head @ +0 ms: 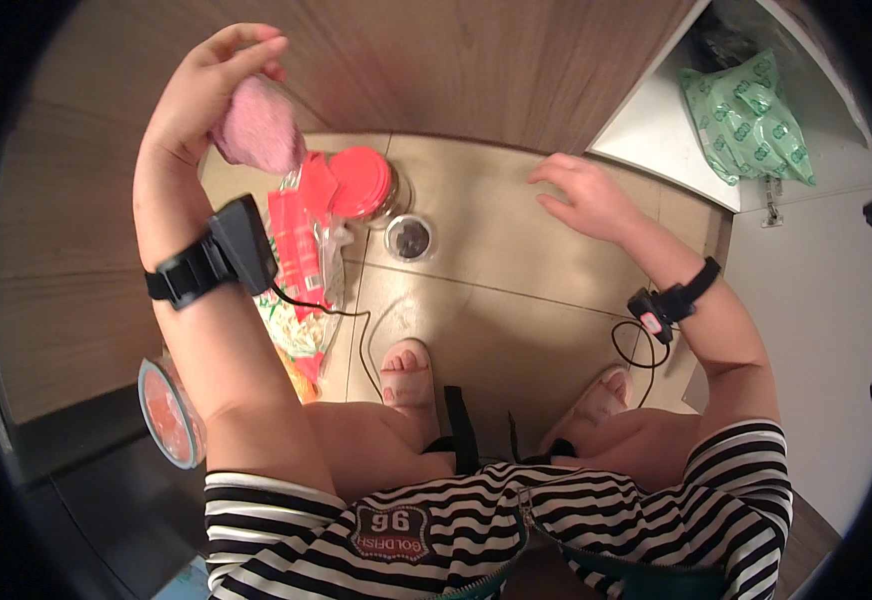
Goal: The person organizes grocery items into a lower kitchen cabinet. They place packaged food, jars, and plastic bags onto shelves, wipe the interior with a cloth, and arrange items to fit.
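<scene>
My left hand (pixel 199 94) is raised at the upper left, beside the wood-grain cabinet front (pixel 443 67). It holds a bunched pink cloth (pixel 259 124) against the palm side; some of its fingers are hidden. Over the tiled floor, my right hand (pixel 589 196) is bent at the wrist with nothing in it, fingers and thumb apart. Beneath the left hand and forearm stand a jar with a red lid (pixel 362 182) and a small round container with dark contents (pixel 410 238). Red and clear plastic food bags (pixel 297 255) lie beside them, partly covered by the forearm.
At the right, a cabinet door (pixel 788 300) stands open. A green printed plastic package (pixel 751 120) rests inside the white cabinet (pixel 653 127). A clear round tub (pixel 169 412) is by my left elbow. Thin cables (pixel 364 330) hang from both wrist straps.
</scene>
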`<action>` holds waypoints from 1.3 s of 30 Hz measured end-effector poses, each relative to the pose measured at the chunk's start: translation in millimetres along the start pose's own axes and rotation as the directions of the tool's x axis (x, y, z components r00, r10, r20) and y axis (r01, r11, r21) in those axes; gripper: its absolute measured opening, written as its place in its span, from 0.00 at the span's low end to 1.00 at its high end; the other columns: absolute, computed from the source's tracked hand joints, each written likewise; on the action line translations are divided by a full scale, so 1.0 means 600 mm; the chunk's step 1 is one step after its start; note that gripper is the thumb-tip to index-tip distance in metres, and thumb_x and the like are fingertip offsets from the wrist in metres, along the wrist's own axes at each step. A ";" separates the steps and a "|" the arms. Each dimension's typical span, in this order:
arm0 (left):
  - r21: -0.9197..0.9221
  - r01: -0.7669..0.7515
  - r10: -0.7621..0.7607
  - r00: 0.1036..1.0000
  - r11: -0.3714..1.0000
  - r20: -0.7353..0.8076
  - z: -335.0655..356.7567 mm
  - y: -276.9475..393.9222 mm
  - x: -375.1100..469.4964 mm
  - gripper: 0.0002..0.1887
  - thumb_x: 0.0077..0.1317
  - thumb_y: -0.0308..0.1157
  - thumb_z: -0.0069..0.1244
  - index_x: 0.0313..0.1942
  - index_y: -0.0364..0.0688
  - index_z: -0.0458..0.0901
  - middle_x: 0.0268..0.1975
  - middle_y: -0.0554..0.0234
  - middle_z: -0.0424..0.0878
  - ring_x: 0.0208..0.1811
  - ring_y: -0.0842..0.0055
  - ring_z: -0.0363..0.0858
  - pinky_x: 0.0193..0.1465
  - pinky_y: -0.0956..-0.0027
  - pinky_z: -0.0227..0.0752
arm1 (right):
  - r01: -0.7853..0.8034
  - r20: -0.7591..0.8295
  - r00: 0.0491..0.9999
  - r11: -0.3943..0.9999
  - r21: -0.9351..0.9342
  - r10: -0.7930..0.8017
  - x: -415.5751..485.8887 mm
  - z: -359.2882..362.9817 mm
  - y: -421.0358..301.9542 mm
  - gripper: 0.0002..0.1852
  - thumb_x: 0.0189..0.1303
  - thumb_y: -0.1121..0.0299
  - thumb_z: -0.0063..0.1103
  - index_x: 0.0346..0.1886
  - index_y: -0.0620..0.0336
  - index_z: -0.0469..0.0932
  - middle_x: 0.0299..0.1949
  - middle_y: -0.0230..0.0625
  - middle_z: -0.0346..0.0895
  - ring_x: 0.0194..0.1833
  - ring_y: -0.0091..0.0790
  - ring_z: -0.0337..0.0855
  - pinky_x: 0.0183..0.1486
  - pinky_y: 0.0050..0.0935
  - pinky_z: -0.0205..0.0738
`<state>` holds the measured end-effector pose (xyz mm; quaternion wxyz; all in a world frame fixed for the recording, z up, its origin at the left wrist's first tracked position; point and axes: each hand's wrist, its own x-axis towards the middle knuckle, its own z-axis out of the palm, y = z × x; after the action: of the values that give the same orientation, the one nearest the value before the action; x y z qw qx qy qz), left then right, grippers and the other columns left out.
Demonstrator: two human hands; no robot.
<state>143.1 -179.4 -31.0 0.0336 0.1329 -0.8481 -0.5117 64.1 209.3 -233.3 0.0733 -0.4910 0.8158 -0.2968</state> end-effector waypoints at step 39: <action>0.445 0.295 -0.456 0.832 0.846 0.315 -0.021 -0.239 0.019 0.18 0.62 0.40 0.58 0.49 0.41 0.83 0.39 0.64 0.87 0.41 0.76 0.83 0.46 0.68 0.77 | -0.410 0.190 0.898 0.911 0.039 0.396 0.029 0.290 -0.084 0.34 0.38 0.65 0.76 0.51 0.60 0.68 0.51 0.48 0.74 0.55 0.54 0.72 0.57 0.48 0.72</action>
<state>161.7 -256.3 -151.7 -0.2739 0.1938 -0.8742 -0.3510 165.3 105.7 -343.6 0.2247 -0.3328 0.8776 -0.2618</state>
